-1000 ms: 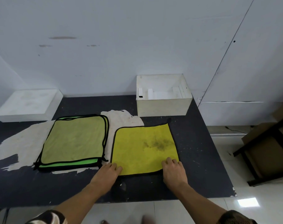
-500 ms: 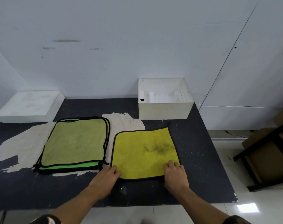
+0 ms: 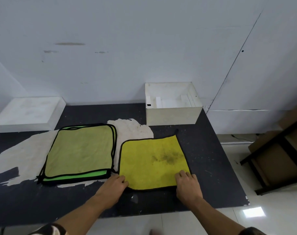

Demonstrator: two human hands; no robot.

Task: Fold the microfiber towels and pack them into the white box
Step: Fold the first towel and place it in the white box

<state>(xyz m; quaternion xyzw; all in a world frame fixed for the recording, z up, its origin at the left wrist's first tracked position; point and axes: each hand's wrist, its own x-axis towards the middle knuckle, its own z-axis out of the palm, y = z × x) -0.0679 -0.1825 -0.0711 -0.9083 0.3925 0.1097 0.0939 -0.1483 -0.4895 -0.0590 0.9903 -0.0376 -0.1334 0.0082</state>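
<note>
yellow towel (image 3: 151, 162) flat on desk (image 3: 210, 168); left hand (image 3: 113, 185) grips its 7 o'clock corner, right hand (image 3: 187, 185) its 5 o'clock corner; white box (image 3: 172, 116) beyond at 12.

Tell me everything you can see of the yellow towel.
The yellow towel is a square microfiber cloth with black edging and a dark smudge right of centre. It lies flat and unfolded on the dark table, right of the green stack. The left hand and right hand cover its near corners; grip unclear.
</note>
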